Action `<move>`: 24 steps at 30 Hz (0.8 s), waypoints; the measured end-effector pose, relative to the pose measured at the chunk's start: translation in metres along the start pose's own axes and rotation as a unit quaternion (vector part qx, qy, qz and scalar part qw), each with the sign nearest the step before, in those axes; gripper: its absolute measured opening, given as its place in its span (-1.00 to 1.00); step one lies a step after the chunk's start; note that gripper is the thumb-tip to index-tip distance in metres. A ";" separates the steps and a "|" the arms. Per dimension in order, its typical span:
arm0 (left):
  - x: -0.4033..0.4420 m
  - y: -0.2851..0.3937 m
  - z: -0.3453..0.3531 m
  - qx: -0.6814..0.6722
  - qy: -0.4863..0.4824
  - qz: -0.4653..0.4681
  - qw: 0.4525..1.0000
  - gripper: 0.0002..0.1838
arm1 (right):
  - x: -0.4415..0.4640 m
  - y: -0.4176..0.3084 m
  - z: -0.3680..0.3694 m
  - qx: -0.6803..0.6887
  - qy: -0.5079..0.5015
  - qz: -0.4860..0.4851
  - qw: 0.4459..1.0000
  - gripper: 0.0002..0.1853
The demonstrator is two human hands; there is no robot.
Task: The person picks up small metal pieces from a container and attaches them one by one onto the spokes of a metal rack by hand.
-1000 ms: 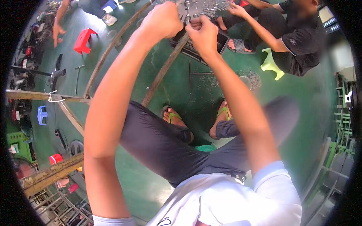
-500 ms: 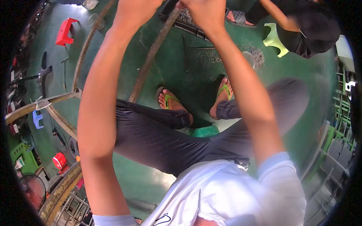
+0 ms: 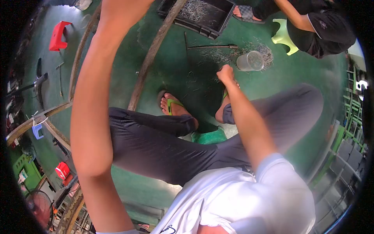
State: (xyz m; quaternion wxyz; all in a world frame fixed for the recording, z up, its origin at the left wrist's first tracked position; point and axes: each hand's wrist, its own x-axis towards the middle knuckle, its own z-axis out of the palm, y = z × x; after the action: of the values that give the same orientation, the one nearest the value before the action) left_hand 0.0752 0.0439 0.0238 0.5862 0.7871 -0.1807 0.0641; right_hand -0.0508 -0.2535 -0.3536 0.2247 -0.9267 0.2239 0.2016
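Note:
At the top edge, my left hand (image 3: pixel 124 12) is partly cut off; its fingers lie outside the view, so what they hold is hidden. My right hand (image 3: pixel 226 74) is lowered in front of my foot with its fingers closed; anything inside them is too small to make out. Just beyond it lie scattered thin metal pieces (image 3: pixel 267 58), perhaps nails, and a clear plastic cup (image 3: pixel 250 61). A T-handled tool (image 3: pixel 212 47) rests on the floor nearby. Between my arms a long brown pole (image 3: pixel 150 58) slants up past a black crate (image 3: pixel 212 32) holding more metal pieces.
Another person's arm (image 3: pixel 294 15) and sandalled foot (image 3: pixel 246 15) are at top right, by a light green stool (image 3: pixel 283 37). A red stool (image 3: pixel 58 37) and a second T-handled tool (image 3: pixel 60 80) lie left. Brown framework (image 3: pixel 58 108) stands left of my legs.
My right hand has come down from the pole near the crate to the floor by the cup. My left hand has shifted slightly left and up.

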 end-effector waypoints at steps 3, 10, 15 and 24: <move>-0.006 0.004 0.003 0.004 0.010 0.029 1.000 -0.91 | -0.005 -0.007 0.012 -0.030 0.037 -0.030 0.998 -0.80; -0.004 0.008 0.003 0.021 -0.018 0.000 1.000 -0.94 | 0.003 -0.048 0.052 0.022 0.041 -0.222 0.974 -0.69; -0.006 -0.001 -0.003 -0.022 -0.027 0.002 0.999 -0.91 | -0.010 -0.048 0.066 0.010 0.025 -0.195 0.980 -0.66; -0.008 -0.001 -0.002 0.009 -0.010 0.010 1.000 -0.91 | -0.033 -0.071 0.068 0.076 -0.042 -0.180 0.980 -0.69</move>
State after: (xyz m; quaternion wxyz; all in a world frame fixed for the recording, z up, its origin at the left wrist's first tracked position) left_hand 0.0682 0.0479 0.0206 0.5770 0.7908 -0.1937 0.0641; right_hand -0.0610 -0.1517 -0.3708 0.3363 -0.9228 0.0584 0.1785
